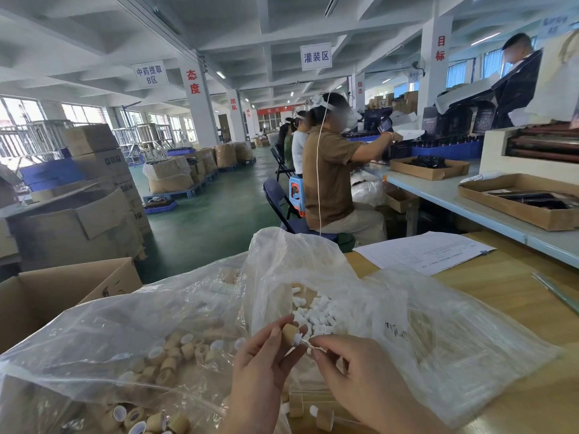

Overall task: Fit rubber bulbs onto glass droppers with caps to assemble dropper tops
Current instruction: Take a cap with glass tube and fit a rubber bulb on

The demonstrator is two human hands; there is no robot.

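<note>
Both hands are low ctr, close together and meeting on one part. The left hand (260,368) pinches a tan cap (289,332) btwn thumb and fingertips. The right hand (354,371) pinches the thin glass dropper (310,344), which runs from its fingertips into the cap's open end. A bit of white shows at that join; can't tell exactly what it is.

Just behind the hands is a clear bag w/ a heap of white rubber bulbs (313,311). To the left, a 2nd bag holds loose caps (169,355). Below the right hand, near the wrist, lie assembled dropper tops (322,418). All of it sits on the wooden bench (517,296), w/ a paper sheet (423,252) farther back and a cardboard box (62,292) off left.
</note>
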